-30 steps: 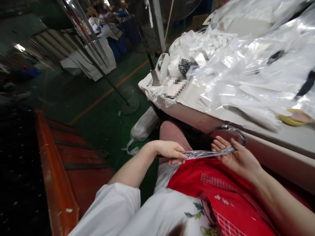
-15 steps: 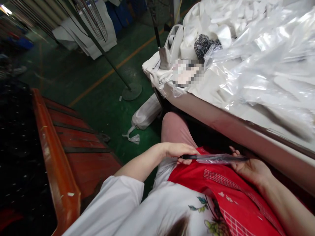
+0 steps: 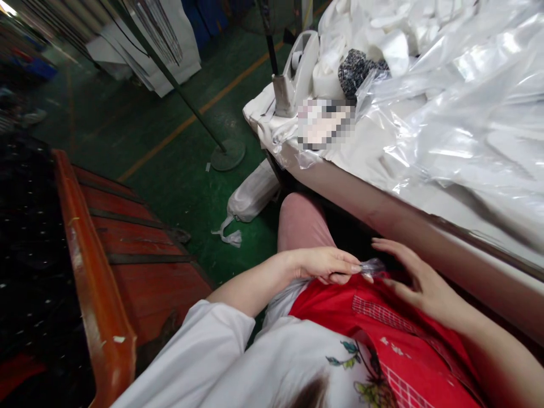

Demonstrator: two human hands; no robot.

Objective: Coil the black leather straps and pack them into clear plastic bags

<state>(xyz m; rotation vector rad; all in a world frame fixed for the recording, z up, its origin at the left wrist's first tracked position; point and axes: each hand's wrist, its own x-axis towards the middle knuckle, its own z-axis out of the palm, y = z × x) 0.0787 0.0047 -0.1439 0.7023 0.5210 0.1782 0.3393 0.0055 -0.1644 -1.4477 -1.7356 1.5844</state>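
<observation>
My left hand [image 3: 327, 265] rests over my lap with its fingers pinched on the end of a small clear plastic bag [image 3: 372, 265]; only a crumpled tip of the bag shows past the fingertips. My right hand [image 3: 414, 277] hovers just right of that tip, fingers spread and open, holding nothing. Both hands sit above a red patterned cloth [image 3: 382, 334] on my lap, under the front edge of the white table [image 3: 408, 218].
Clear plastic sheets [image 3: 459, 107] and white cloth pieces [image 3: 374, 34] are heaped on the table, with a tape dispenser [image 3: 295, 73] at its left corner. An orange-red metal frame [image 3: 93, 272] stands at my left. A stand's round base [image 3: 227, 156] and a white sack [image 3: 253, 195] lie on the green floor.
The long bag was stretched between both hands; now my right hand has let go and opened, and the bag is gathered into my left hand's pinch.
</observation>
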